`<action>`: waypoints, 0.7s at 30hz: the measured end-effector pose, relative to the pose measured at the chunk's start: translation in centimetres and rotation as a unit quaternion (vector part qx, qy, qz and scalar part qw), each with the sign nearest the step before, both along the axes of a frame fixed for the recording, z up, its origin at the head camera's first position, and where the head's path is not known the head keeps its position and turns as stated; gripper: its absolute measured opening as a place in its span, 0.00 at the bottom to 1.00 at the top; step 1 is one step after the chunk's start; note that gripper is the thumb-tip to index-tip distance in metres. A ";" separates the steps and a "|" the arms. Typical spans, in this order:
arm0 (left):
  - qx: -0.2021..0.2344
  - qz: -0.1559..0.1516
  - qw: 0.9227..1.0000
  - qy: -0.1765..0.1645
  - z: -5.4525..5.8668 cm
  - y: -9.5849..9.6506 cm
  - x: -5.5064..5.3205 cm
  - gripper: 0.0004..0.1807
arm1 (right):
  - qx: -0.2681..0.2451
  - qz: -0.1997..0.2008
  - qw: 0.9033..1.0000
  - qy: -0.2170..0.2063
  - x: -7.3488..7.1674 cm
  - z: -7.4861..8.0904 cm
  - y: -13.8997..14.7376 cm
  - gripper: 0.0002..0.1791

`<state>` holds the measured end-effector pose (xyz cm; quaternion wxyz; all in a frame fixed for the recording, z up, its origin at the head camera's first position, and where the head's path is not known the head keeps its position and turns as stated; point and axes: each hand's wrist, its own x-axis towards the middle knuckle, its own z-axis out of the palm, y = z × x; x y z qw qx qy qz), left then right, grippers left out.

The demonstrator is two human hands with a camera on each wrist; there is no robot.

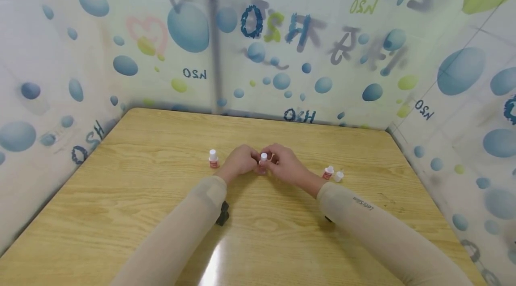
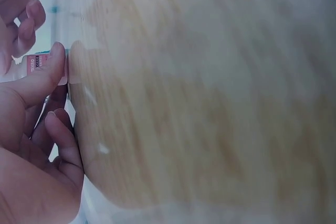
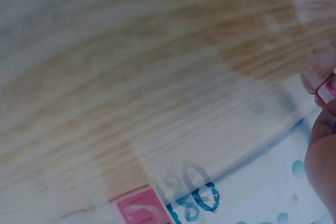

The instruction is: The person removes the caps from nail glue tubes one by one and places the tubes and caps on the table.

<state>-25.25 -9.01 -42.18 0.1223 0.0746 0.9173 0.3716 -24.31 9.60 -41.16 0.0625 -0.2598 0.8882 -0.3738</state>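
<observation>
Near the middle of the table, my left hand [image 1: 242,160] pinches a small white bottle [image 1: 264,163] with a pink label low on its body. In the left wrist view its thumb lies along the label [image 2: 38,62], and the base is at the tabletop. My right hand [image 1: 284,165] has curled fingers and thumb around the white cap [image 1: 264,156] end of this bottle. Its exact fingertip contact is partly hidden. The right wrist view catches part of a hand [image 3: 323,156] and a pink-labelled edge of a bottle at the right border.
A capped bottle [image 1: 213,159] stands left of my left hand. Beyond my right wrist stands another bottle [image 1: 328,172] with its nozzle bare, a loose white cap [image 1: 339,176] beside it. A black object [image 1: 223,214] shows by the left sleeve. Patterned curtains [image 1: 250,53] border the wooden table [image 1: 161,142].
</observation>
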 end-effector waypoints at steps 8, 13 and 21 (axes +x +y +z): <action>-0.002 0.003 1.000 -0.001 -0.1 -0.3 0.0 0.05 | -0.023 -0.004 0.998 -0.050 0.0 -0.1 -0.3 0.15; 0.008 0.004 1.000 -0.007 -0.2 -0.2 0.0 0.07 | -0.012 0.000 1.000 -0.004 -0.1 0.0 -0.1 0.10; 0.012 -0.005 1.000 -0.014 0.0 -0.2 0.0 0.11 | -0.025 0.014 0.998 0.053 -0.1 0.6 0.7 0.10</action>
